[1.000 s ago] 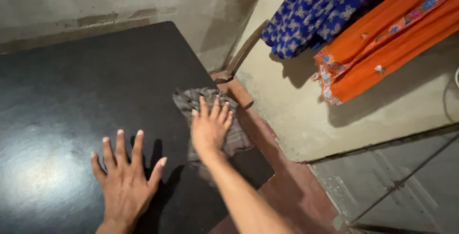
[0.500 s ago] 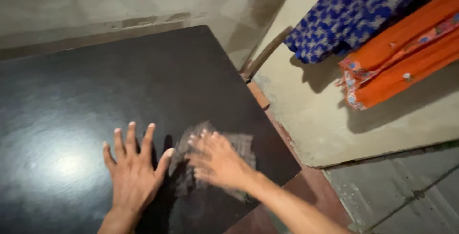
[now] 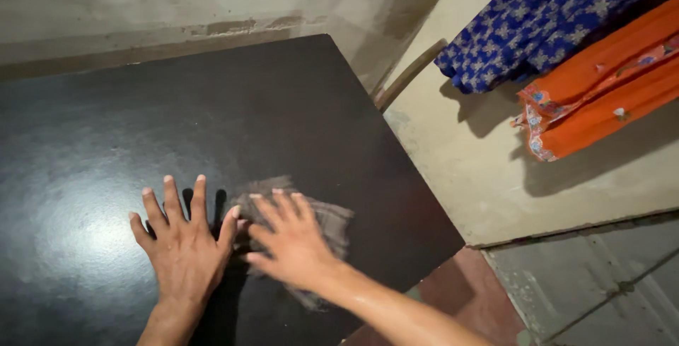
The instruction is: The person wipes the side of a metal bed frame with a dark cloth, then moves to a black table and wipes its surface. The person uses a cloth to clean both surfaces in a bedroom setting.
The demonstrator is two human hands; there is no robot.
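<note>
We press our right hand (image 3: pixel 291 243) flat, fingers spread and unclenched, on a grey cloth (image 3: pixel 327 220) that lies spread on the dark worktop (image 3: pixel 212 113), near its front right corner. The hand grasps nothing; the palm and fingers simply bear down on the fabric, and the cloth's frayed edge shows to the right of and below the wrist. Our left hand (image 3: pixel 182 243) lies just beside it, also released, palm down and fingers splayed directly on the bare black surface, its thumb touching or nearly touching the cloth's left edge. A pale glare of light sits on the worktop to the left of that hand. Beyond the worktop's right edge, a blue patterned garment (image 3: pixel 544 17) and an orange garment (image 3: pixel 601 84) hang against a plastered wall (image 3: pixel 460 169), well apart from both hands.
</note>
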